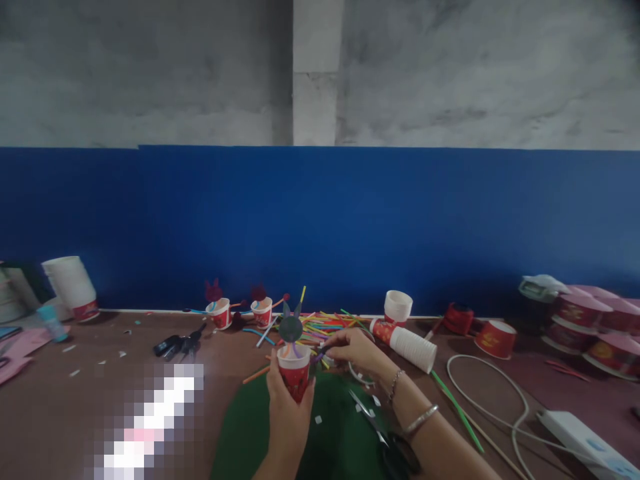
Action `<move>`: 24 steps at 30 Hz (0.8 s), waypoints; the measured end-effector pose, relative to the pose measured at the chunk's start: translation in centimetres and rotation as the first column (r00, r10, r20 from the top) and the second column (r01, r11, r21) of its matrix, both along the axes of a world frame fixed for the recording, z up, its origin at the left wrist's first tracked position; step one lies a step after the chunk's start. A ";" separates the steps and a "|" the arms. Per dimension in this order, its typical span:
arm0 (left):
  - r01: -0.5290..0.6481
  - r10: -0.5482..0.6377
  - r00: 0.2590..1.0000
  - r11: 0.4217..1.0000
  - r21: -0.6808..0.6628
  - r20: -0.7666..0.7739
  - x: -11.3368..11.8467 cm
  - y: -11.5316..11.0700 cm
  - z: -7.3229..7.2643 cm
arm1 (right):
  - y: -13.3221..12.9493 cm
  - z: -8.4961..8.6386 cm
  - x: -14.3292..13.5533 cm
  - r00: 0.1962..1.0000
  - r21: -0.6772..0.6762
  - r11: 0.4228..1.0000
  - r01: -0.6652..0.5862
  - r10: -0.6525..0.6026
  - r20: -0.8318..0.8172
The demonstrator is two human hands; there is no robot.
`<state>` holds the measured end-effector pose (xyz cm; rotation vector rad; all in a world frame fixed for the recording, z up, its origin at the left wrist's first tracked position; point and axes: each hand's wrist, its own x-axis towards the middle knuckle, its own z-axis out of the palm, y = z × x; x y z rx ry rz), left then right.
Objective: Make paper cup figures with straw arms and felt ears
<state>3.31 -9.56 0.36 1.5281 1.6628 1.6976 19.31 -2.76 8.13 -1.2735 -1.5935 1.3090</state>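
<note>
My left hand (287,417) is wrapped round a red and white paper cup (294,375) and holds it upright. A dark grey paper rabbit head (291,328) with two pointed ears rises above its rim, on a purple stem. My right hand (356,350) pinches close to the cup's right side, at the outer end of a purple straw (316,359). Something small and dark shows at those fingertips, too blurred to make out. Open scissors (383,437) lie below my right forearm on a green sheet (335,413) with paper scraps.
Two finished-looking cups (220,313) with red paper heads stand at the back. Loose coloured straws (330,325) lie behind my hands. A toppled cup stack (407,347), a white cable (453,360) and a power strip (575,433) are right; black clips or keys (183,345) lie left.
</note>
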 end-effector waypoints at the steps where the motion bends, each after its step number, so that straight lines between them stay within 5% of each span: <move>1: -0.003 0.003 1.000 1.000 -0.007 -0.001 0.0 0.0 0.0 | 0.0 -0.1 0.0 1.000 -0.003 1.000 0.004 -0.004 -0.001; 8: 0.036 -0.035 0.999 0.997 -0.063 0.018 0.3 0.2 -0.4 | 0.4 -0.9 0.0 0.999 0.010 0.999 0.042 -0.042 0.010; 12: 0.073 -0.101 0.986 0.977 -0.200 -0.134 -0.1 -0.3 -0.5 | 0.6 -1.5 -0.1 0.998 0.011 0.998 0.059 -0.059 0.031; 18: -0.073 -0.225 0.733 0.912 -0.404 -0.642 -2.3 -1.5 3.7 | -0.2 -2.7 0.0 0.998 0.003 0.998 0.060 -0.060 0.032; 21: 0.087 -0.247 0.715 0.960 -0.266 -0.654 -2.7 0.4 6.1 | -0.5 -3.1 0.2 0.999 0.008 0.999 0.039 -0.039 0.019; 24: 0.405 -0.505 0.625 0.862 -0.306 -0.595 -2.1 3.6 6.6 | -0.4 -3.6 0.4 0.999 0.015 0.999 0.041 -0.041 0.008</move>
